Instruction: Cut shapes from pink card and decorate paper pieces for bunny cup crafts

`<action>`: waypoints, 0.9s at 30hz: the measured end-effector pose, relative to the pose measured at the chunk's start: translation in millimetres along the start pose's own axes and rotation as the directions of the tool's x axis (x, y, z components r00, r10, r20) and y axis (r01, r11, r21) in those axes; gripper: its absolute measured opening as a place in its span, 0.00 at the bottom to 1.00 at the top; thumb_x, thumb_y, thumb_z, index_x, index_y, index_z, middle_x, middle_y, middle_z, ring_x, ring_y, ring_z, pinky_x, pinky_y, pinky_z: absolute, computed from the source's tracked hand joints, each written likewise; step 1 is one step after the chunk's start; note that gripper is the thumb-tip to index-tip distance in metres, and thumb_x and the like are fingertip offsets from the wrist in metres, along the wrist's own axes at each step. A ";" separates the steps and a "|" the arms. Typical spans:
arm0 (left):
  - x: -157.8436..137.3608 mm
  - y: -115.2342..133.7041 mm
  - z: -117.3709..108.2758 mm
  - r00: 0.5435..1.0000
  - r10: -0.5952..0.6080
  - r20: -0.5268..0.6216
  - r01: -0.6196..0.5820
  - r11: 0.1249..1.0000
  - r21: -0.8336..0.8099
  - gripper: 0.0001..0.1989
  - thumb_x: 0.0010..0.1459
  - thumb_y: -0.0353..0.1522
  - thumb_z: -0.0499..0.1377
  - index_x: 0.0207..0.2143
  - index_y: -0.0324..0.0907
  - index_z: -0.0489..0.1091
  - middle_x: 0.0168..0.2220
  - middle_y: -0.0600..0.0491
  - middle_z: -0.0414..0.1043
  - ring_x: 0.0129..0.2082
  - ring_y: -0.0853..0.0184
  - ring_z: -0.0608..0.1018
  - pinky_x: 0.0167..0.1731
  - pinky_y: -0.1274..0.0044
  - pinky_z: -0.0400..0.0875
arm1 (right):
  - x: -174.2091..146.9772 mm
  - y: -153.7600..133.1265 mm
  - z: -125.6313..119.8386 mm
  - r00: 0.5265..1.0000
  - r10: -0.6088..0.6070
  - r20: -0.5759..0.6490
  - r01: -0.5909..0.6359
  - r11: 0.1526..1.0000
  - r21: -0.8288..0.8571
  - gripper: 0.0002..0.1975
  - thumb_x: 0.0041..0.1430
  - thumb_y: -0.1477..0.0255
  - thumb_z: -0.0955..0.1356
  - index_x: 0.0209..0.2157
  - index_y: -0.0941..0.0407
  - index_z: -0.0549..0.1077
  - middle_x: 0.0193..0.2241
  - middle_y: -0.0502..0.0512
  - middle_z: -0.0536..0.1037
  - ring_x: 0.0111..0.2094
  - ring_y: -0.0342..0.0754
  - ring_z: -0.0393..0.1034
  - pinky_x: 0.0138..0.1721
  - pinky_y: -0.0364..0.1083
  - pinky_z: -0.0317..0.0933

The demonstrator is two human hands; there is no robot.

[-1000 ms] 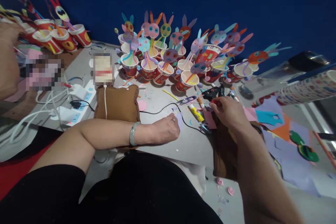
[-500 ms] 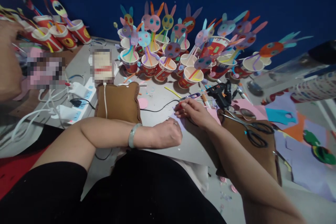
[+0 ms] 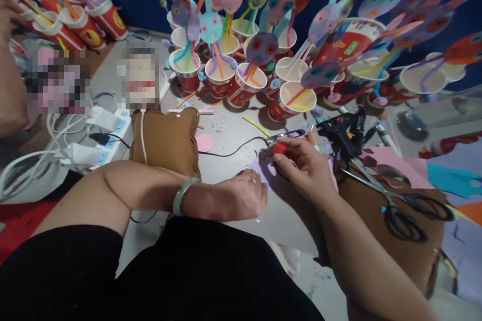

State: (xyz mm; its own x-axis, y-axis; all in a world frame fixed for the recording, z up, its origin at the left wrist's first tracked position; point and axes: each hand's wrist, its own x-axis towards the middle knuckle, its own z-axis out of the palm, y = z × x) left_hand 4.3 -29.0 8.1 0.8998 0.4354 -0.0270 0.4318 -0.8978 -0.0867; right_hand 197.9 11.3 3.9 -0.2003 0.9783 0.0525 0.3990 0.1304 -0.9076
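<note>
My left hand, a pale bangle at its wrist, rests curled on the grey table. Its fingers are closed, and whatever they hold is hidden. Just to the right, my right hand pinches a small red piece between thumb and fingers. Something clear or greyish shows at the left end of that piece, too blurred to name. Below it, partly in shadow, lies purple paper. Behind the right hand lie a purple-handled tool and a black glue gun.
Paper cups with paper rabbit heads crowd the back. Black-handled scissors lie at right on a brown pad. To the left are a brown cushion, a power strip with tangled cables and another person's arm.
The view has shifted closer and lower, so the cups look larger. My right hand has turned, and the red piece in its fingers now shows more. My left hand stays curled on the table.
</note>
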 end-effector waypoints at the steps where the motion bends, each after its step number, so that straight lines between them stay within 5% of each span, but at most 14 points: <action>1: -0.4 0.8 1.6 0.999 -0.001 -0.047 0.002 1.000 0.014 0.16 0.63 0.24 0.51 0.50 0.28 0.72 0.45 0.33 0.78 0.44 0.55 0.80 0.44 0.64 0.71 | -1.4 -1.7 0.3 0.999 -0.032 0.033 0.033 0.999 -0.032 0.14 0.61 0.64 0.70 0.47 0.52 0.71 0.39 0.57 0.80 0.38 0.51 0.77 0.40 0.51 0.71; 4: -1.5 1.9 4.7 0.991 0.031 -0.133 -0.026 0.999 0.038 0.15 0.62 0.22 0.52 0.48 0.25 0.73 0.44 0.31 0.78 0.42 0.56 0.81 0.43 0.63 0.73 | -3.9 -3.7 1.4 0.980 -0.151 0.133 0.170 0.975 -0.146 0.09 0.61 0.67 0.70 0.43 0.51 0.76 0.39 0.57 0.80 0.39 0.52 0.76 0.41 0.52 0.71; 9: -3.9 1.3 -0.6 0.997 0.050 -0.064 -0.044 0.994 0.099 0.16 0.61 0.21 0.51 0.48 0.23 0.73 0.46 0.30 0.77 0.45 0.53 0.80 0.43 0.63 0.73 | -4.5 3.4 6.0 0.938 -0.237 0.252 0.301 0.918 -0.257 0.07 0.63 0.70 0.68 0.41 0.53 0.77 0.35 0.57 0.79 0.35 0.50 0.74 0.36 0.49 0.68; 15: -6.3 0.1 -7.1 0.998 0.067 0.009 -0.068 0.993 0.093 0.19 0.61 0.21 0.50 0.51 0.22 0.71 0.48 0.29 0.76 0.45 0.53 0.80 0.44 0.63 0.71 | -4.4 7.2 9.6 0.932 -0.192 0.308 0.289 0.907 -0.308 0.08 0.65 0.70 0.65 0.42 0.54 0.76 0.35 0.57 0.79 0.34 0.49 0.73 0.35 0.47 0.65; 23: -10.7 0.2 -7.2 0.997 0.082 0.002 -0.081 0.988 0.129 0.14 0.57 0.19 0.51 0.42 0.25 0.73 0.41 0.33 0.77 0.40 0.55 0.77 0.42 0.63 0.67 | -4.7 0.4 6.5 0.941 -0.141 0.307 0.244 0.913 -0.327 0.12 0.60 0.69 0.68 0.46 0.54 0.73 0.33 0.54 0.78 0.29 0.47 0.70 0.32 0.46 0.63; 27: -11.8 -1.5 -14.6 0.995 0.104 0.003 -0.103 0.982 0.156 0.13 0.57 0.19 0.51 0.39 0.26 0.74 0.38 0.34 0.77 0.38 0.55 0.77 0.39 0.65 0.66 | -4.6 0.0 8.0 0.937 -0.159 0.312 0.262 0.908 -0.326 0.07 0.64 0.67 0.66 0.40 0.54 0.75 0.30 0.54 0.78 0.29 0.46 0.70 0.32 0.46 0.62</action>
State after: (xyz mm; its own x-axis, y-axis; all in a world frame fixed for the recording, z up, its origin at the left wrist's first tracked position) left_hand -6.1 -33.8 23.1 0.9396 0.3400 -0.0385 0.3219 -0.9164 -0.2379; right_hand 191.6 5.5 0.4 -0.5301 0.8456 0.0632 0.6017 0.4277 -0.6745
